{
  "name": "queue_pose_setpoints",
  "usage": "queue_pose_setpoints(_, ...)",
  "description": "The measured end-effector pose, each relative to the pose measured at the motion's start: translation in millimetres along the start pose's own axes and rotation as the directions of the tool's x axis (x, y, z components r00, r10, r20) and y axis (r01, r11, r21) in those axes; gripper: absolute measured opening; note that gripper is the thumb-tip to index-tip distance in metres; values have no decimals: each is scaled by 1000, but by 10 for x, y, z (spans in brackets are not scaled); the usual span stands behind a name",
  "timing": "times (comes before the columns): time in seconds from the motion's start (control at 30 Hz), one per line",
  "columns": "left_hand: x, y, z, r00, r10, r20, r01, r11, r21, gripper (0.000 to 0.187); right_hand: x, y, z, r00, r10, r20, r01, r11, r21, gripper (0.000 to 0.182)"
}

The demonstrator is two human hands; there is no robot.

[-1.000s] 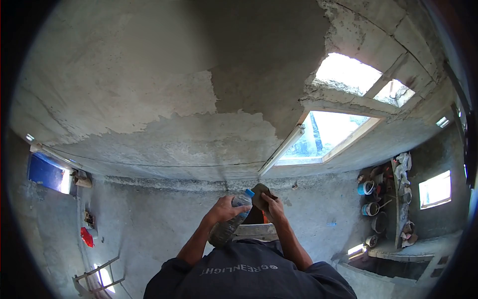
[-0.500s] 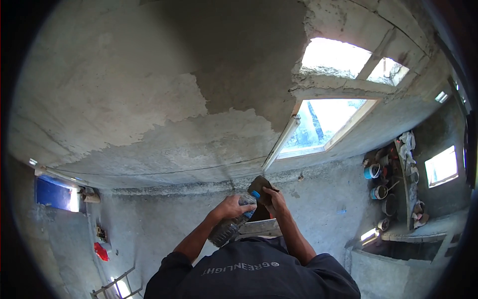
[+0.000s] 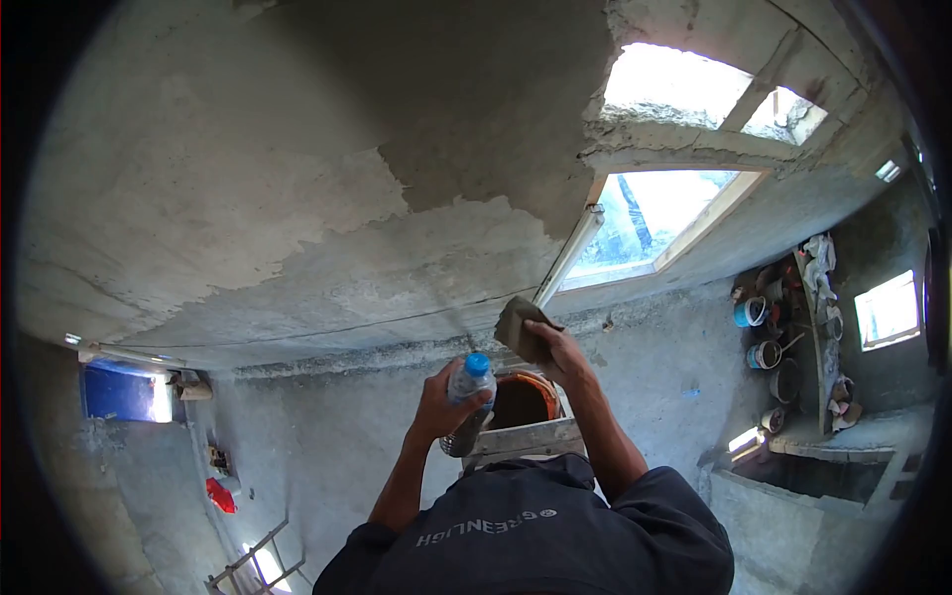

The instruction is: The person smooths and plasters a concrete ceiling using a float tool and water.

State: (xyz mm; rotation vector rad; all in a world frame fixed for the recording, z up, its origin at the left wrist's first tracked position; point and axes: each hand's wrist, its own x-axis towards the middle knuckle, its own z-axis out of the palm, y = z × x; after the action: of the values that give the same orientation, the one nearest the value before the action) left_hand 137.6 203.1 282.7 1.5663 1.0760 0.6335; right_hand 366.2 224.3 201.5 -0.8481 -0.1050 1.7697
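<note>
My left hand [image 3: 436, 405] is closed around a clear plastic bottle [image 3: 470, 384] with a blue cap, its top end facing the wall. My right hand [image 3: 561, 355] grips a flat grey-brown pad [image 3: 523, 329] with a rough left edge; its material is not plain. The pad is raised toward the wall, apart from the bottle. Below and between my hands stands an orange-rimmed bucket [image 3: 554, 393] holding dark brown contents. A grey board [image 3: 526, 443] lies between the bucket and my body.
Ahead rises a plastered wall [image 3: 248, 178] with a darker patch [image 3: 476, 109] and a framed window opening [image 3: 645, 223]. At right, several buckets [image 3: 751, 313] stand by a shelf [image 3: 815, 337]. A red object [image 3: 220, 496] and a metal frame [image 3: 260, 565] are at left.
The pad and bottle have come apart: my right hand has moved up toward the wall, and the left has turned the bottle more upright. The bucket between them is now more exposed.
</note>
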Motion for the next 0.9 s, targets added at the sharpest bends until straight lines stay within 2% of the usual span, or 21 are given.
queue_pose_setpoints(0.07, -45, -112, -47, 995, 13, -103, -18, 999, -46, 42, 63, -158, 62, 995, -84, -44, 80, 993, -90, 37)
queue_pose_setpoints(0.1, -89, -179, -54, 994, 10, -107, -15, 999, -48, 42, 80, -214, 67, 996, -80, -44, 75, 993, -93, 37)
queue_pose_setpoints(0.17, -140, -265, -62, 978, 16, -208, -24, 999, -35, 42, 123, -325, 61, 990, -124, -71, 112, 983, -147, 38)
queue_pose_setpoints(0.23, -140, -201, -57, 977, -2, -213, -2, 1000, -19, 42, 175, -369, 25, 990, -130, -49, 121, 979, -165, 38)
queue_pose_setpoints(0.3, -100, -114, -35, 975, -24, -221, 23, 1000, -8, 42, 200, -388, 8, 984, -179, -19, 165, 935, -313, 36)
queue_pose_setpoints(0.37, -34, -32, -11, 975, -159, -155, 172, 982, 75, 42, 160, -317, 31, 990, -142, 8, 134, 917, -376, 32)
queue_pose_setpoints(0.4, 11, -25, 19, 956, -250, -155, 266, 960, 92, 49, 134, -260, 41, 992, -118, 40, 123, 894, -431, 28)
queue_pose_setpoints(0.43, 60, -67, 43, 950, -268, -160, 284, 955, 84, 49, 130, -188, 18, 995, -98, 35, 104, 895, -433, 28)
queue_pose_setpoints(0.5, 171, -209, 76, 936, -340, -90, 351, 918, 185, 49, 169, -27, -58, 996, -57, 62, 80, 864, -498, 27)
queue_pose_setpoints(0.53, 227, -241, 85, 920, -392, -25, 390, 906, 165, 53, 185, 30, -76, 997, -48, 55, 70, 848, -525, 26)
queue_pose_setpoints(0.57, 271, -280, 98, 919, -394, -26, 392, 905, 166, 53, 190, 78, -85, 997, -46, 55, 68, 849, -524, 26)
queue_pose_setpoints(0.63, 336, -322, 124, 840, -523, 141, 513, 852, 103, 51, 179, 149, -99, 998, -41, -38, 18, 876, -483, 24)
queue_pose_setpoints(0.77, 401, -340, 157, 776, -578, 255, 584, 810, 57, 50, 178, 209, -215, 998, -29, -59, 2, 907, -422, 24)
queue_pose_setpoints(0.87, 410, -501, 195, 809, -547, 215, 536, 837, 114, 48, 128, 193, -211, 998, -13, -64, -12, 927, -375, 24)
queue_pose_setpoints(0.9, 404, -524, 207, 857, -490, 162, 477, 871, 114, 49, 127, 175, -220, 996, -9, -92, -25, 935, -353, 27)
